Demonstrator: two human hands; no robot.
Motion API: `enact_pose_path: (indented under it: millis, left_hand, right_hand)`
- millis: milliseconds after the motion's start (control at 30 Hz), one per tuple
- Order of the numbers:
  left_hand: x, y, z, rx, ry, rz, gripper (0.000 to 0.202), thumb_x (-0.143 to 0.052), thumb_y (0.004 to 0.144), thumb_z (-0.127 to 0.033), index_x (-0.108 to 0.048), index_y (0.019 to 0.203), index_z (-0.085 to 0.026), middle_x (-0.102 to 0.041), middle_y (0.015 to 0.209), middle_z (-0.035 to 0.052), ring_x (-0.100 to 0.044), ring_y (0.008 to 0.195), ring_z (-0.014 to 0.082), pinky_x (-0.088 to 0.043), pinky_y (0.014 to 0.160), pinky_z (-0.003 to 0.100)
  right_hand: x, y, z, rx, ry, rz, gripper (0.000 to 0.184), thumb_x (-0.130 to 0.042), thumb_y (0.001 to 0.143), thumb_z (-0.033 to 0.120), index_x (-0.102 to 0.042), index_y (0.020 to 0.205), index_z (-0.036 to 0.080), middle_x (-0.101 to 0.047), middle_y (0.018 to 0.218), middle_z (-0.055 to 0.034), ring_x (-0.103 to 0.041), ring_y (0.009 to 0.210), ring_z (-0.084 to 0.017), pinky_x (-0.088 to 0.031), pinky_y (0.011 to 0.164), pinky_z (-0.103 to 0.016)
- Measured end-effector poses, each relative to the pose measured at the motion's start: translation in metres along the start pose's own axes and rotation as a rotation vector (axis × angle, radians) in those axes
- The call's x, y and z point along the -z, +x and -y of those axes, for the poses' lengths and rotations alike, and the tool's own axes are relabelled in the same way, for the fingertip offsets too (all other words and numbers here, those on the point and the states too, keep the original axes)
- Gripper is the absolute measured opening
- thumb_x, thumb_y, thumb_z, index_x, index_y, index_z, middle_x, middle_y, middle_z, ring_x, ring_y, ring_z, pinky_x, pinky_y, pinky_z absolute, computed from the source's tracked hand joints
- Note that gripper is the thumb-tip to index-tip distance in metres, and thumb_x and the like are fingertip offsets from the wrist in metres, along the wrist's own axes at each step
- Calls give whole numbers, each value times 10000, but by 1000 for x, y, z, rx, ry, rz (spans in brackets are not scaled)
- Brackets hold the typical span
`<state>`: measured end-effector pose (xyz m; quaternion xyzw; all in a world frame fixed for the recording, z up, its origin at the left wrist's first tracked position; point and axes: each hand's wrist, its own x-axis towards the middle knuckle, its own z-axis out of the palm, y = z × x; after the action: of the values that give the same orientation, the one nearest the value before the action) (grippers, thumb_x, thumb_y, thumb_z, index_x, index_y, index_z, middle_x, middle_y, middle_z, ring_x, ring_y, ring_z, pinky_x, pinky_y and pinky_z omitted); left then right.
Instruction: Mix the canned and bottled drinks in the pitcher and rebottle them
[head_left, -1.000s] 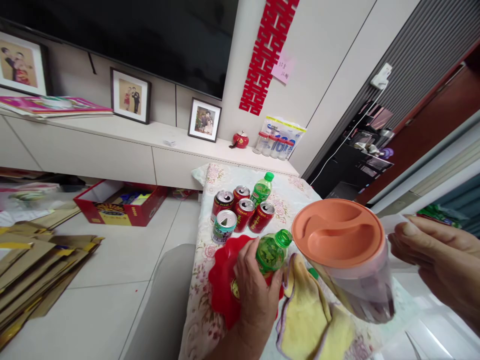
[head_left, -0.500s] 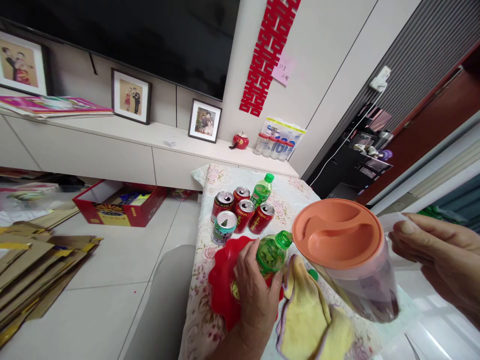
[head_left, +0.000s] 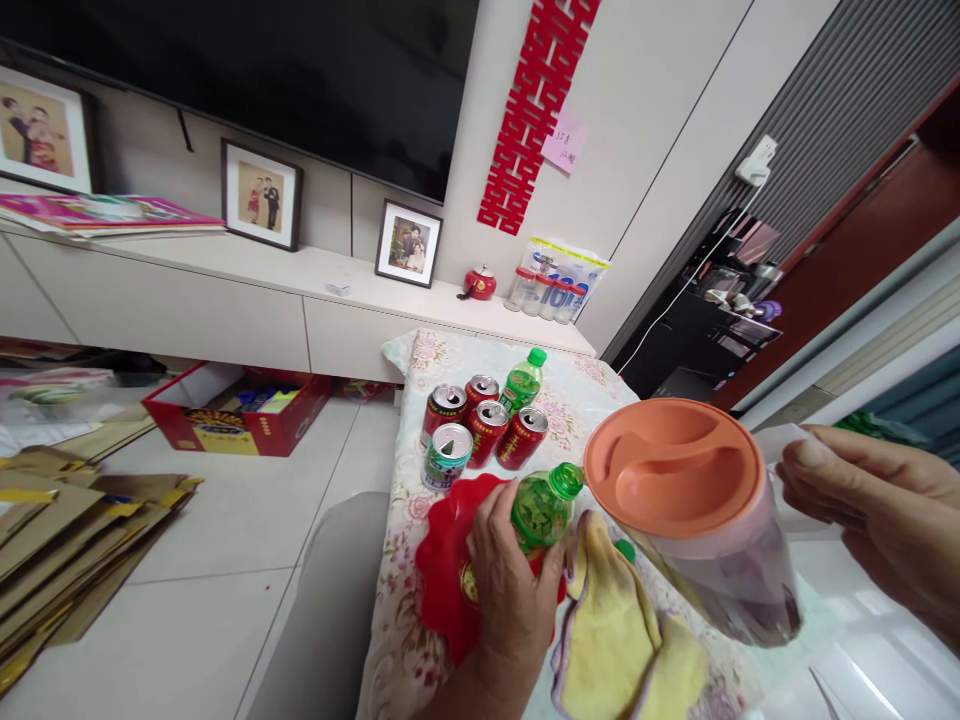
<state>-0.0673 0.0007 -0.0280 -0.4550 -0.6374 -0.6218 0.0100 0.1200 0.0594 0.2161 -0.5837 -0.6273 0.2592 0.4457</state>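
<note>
Lower centre: red scalloped tray, small can group just above it in the frame, capped bottle behind. Next, your left hand reaches in from the bottom edge, fingers and thumb wrapped around the uncapped bottle. That bottle sits just right of frame centre, over the tray; its base is hidden, so can't tell if it rests there. Long axis near upright, neck leaning right.

Key relation: bottle mouth meets the left edge of the pitcher's orange lid in the picture. Can't tell touching or slightly apart; depth unclear. Any move hinges on that spot, I'd judge.

Below the gap: yellow cloth, loose green cap beside it. Right of centre, the pitcher, long axis running from lid down and right to base, dark liquid low inside. Far right, your right hand pinches its handle, thumb on top. Left hand is nearer the bottle, right nearer the pitcher.
</note>
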Motion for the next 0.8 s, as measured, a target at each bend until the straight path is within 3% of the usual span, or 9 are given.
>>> enact_pose_path:
  millis: [400,800]
  left_hand:
    - [1,1,-1,16,0,3,637,-687,869,-129,-453,1460,-175,-637,1317,190,-654,1204,358,-593,973,540]
    - [0,0,-2,17,-1,-6,646,-702,862,-136,-465,1462,-178,-646,1326,184,-657,1212,344,-590,981,511]
  right_hand:
    - [3,3,-9,-18,41,77,528,-958,516,651,-708,604,195,-513,592,-7,-411,568,-127,-360,506,-247]
    - [7,4,-9,-38,68,69,498,-991,494,606,-746,648,201,-590,615,-21,-470,585,-141,-391,509,-240]
